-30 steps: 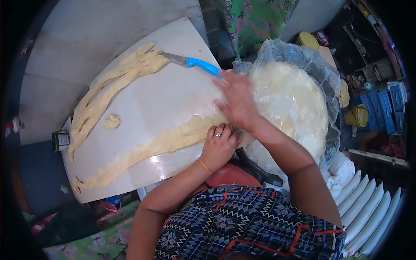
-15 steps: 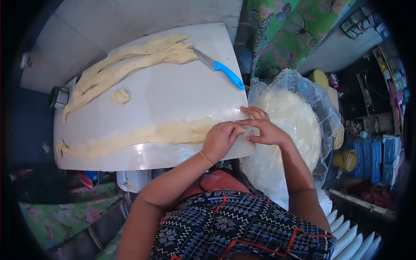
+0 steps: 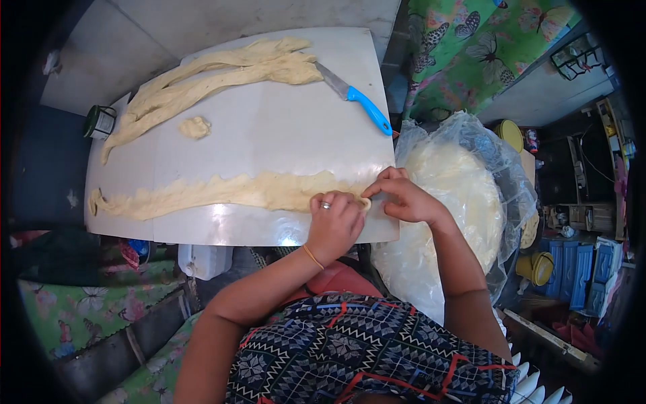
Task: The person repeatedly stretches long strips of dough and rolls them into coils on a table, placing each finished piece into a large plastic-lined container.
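Note:
A long flattened strip of dough (image 3: 229, 192) lies along the front of the white board (image 3: 269, 138). My left hand (image 3: 336, 219), with a ring and an orange wristband, has its fingers curled over the strip's right end. My right hand (image 3: 400, 195) is beside that end, fingers bent and its index fingertip touching the dough's edge. Thicker dough lengths (image 3: 202, 91) lie along the back of the board, with a small dough lump (image 3: 194, 127) in front of them. A knife with a blue handle (image 3: 369, 112) rests with its blade tip against the back dough.
A large dough mass (image 3: 457, 202) under clear plastic stands right of the board. A dark green jar (image 3: 100, 122) is at the board's left edge. Farther right are a yellow bucket (image 3: 536, 268) and blue drawers (image 3: 572, 276). A white container (image 3: 204, 261) sits below the board's front edge.
My left hand has turned palm down and spread over the strip's right end, which now curls up at its edge. My right hand's fingers have bent more. The whole view has shifted slightly.

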Tool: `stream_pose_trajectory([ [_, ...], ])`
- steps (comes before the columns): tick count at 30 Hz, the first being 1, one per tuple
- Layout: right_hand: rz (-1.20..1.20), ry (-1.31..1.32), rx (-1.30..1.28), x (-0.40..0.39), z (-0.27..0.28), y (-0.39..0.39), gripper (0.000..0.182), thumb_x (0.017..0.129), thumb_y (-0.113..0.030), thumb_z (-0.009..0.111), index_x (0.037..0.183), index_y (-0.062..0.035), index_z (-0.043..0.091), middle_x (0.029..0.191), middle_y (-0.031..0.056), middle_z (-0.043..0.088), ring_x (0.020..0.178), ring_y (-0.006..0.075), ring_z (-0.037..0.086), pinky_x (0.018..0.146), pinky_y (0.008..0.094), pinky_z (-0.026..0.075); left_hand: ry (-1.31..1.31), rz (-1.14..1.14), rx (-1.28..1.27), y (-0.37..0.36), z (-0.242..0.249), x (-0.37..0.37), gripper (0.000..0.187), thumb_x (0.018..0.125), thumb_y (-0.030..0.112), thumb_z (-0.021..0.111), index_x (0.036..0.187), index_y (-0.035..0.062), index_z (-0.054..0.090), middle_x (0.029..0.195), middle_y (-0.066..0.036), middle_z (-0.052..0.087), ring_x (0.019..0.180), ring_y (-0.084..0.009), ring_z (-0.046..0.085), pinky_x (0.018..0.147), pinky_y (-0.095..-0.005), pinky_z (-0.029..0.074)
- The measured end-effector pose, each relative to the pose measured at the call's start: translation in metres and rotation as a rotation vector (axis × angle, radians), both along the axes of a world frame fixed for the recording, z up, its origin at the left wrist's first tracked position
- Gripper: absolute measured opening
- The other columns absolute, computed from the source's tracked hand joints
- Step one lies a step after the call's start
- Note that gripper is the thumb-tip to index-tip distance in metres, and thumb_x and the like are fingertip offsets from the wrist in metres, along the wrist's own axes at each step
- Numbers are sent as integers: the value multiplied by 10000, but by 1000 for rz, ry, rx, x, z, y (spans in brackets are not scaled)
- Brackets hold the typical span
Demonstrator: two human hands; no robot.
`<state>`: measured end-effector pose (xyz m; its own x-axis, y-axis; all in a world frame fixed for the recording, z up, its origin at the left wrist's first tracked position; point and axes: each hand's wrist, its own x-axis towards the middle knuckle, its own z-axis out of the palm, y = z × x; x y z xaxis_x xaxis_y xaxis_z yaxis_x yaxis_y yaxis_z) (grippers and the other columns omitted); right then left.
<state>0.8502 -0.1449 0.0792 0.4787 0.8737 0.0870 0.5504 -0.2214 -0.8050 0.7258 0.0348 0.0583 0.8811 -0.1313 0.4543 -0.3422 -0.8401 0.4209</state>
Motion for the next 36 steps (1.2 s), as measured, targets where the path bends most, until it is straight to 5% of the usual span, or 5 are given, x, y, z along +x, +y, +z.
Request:
stream_pose_trajectory([
  [11, 122, -216, 4, 13, -13, 9, 258, 829, -330, 673, 1015, -152, 670, 1117, 65, 550, 1135, 253, 451, 966, 404, 276, 130, 87, 40, 11, 8, -2, 218, 733, 204, 682, 906, 85, 624, 1084, -87, 547, 1069, -284, 463, 903, -445, 289],
  [19, -343, -475, -177, 5, -30, 51, 242, 865, -355, 624, 972, -141, 659, 1155, 39, 541, 1142, 251, 441, 979, 403, 265, 67, 383, -11, 31, -1, 13, 269, 714, 177, 665, 957, 75, 613, 1087, -86, 556, 1066, -301, 461, 906, -477, 284],
  [21, 44, -2, -45, 18, -25, 43, 222, 879, -333, 608, 978, -140, 657, 1147, 28, 544, 1115, 240, 451, 961, 403, 271, 144, 52, 84, 36, -10, 6, 205, 729, 157, 658, 916, 87, 614, 1010, -62, 581, 1012, -274, 495, 892, -468, 305],
  [30, -297, -433, -110, 13, -33, 87, 259, 865, -366, 625, 993, -142, 641, 1042, 8, 590, 1067, 228, 481, 974, 390, 268, 28, 424, 111, 52, 11, 6, 246, 773, 258, 686, 929, 83, 611, 1012, -50, 588, 1007, -271, 503, 918, -463, 293],
  [36, 49, -312, -54, 20, -18, 80, 224, 874, -308, 615, 966, -104, 602, 1035, 49, 556, 1061, 257, 471, 961, 404, 269, 149, 176, 136, 63, 12, -6, 248, 776, 249, 690, 953, 93, 613, 999, -37, 583, 998, -255, 505, 912, -450, 296],
])
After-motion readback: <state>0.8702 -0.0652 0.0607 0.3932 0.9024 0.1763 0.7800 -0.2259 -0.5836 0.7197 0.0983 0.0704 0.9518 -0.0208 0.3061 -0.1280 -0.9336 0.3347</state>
